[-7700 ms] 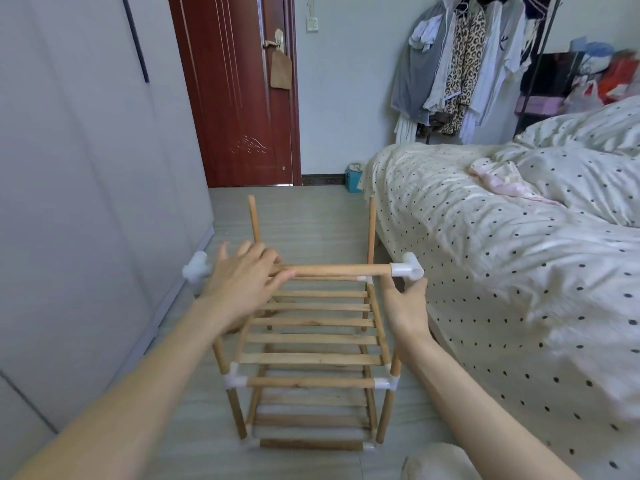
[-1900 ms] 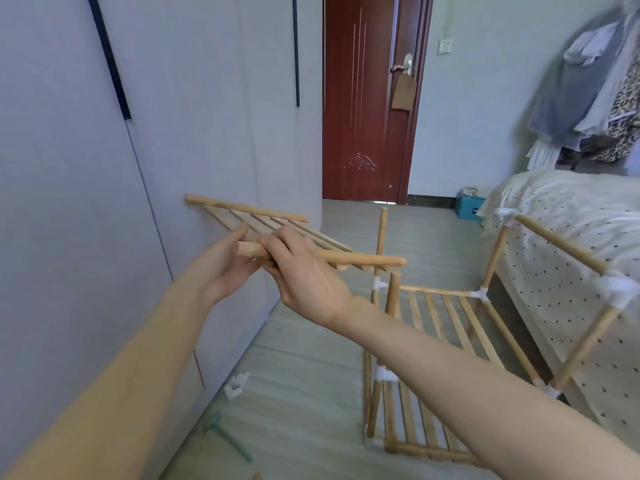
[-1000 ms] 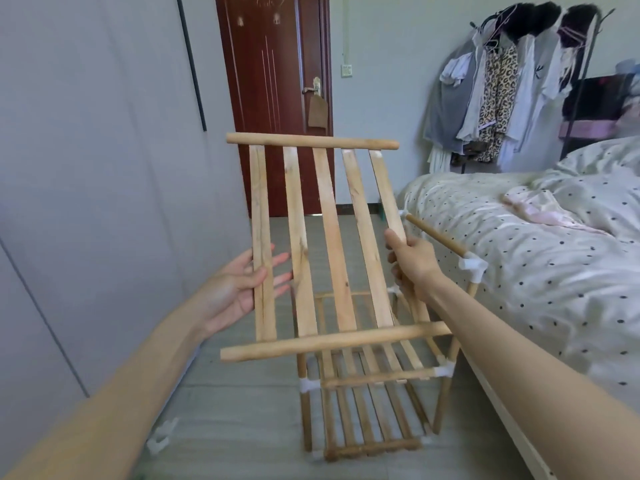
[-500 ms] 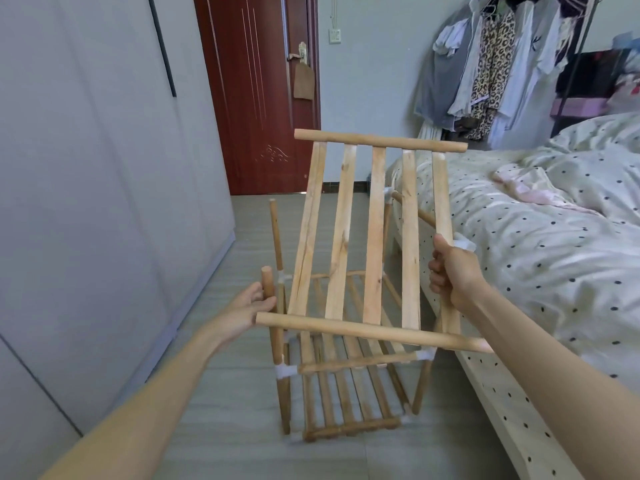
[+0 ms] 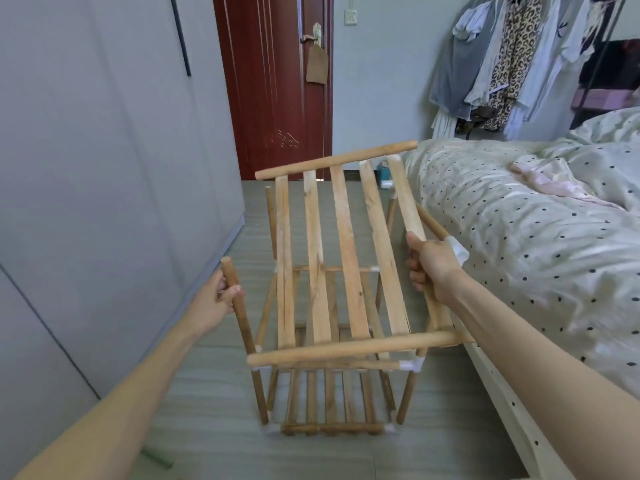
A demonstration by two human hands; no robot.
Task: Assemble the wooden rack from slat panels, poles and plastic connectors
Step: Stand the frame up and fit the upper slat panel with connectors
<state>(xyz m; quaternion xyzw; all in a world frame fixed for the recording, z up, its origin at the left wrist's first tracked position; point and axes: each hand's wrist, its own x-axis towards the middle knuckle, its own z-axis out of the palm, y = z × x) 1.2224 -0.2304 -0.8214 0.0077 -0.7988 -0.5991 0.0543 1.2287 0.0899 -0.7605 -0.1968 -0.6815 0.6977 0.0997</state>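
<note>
Now, left to right as I see it from the head camera:

Left hand: my left hand (image 5: 216,299) is clenched around the front-left pole (image 5: 242,327) of the rack (image 5: 329,393), just below the pole's bare top end; I read this as steadying the frame.

Rack: it stands on the floor (image 5: 207,410) between the wardrobe wall (image 5: 104,168) and the bed (image 5: 519,254), with two slat shelves already fitted low down and white plastic connectors (image 5: 412,366) at the joints. The left poles end bare, with no connector on top.

Slat panel: the loose slat panel (image 5: 343,258) hangs in the air above the rack, tilted, far rail higher than the near rail (image 5: 346,349); it touches no socket yet.

Right hand: my right hand (image 5: 431,266) is grasping the panel's rightmost slat about midway along, just beside a connector-capped pole near the bed edge.

Handling: I judge the panel light and stiff, held easily one-handed, though thin slats may flex or split where they join the rails. Better hold is on the round rails, near their ends, so each tip can be steered into a connector.

Risk: the press-fit frame may wobble or pull apart if pushed sideways.
</note>
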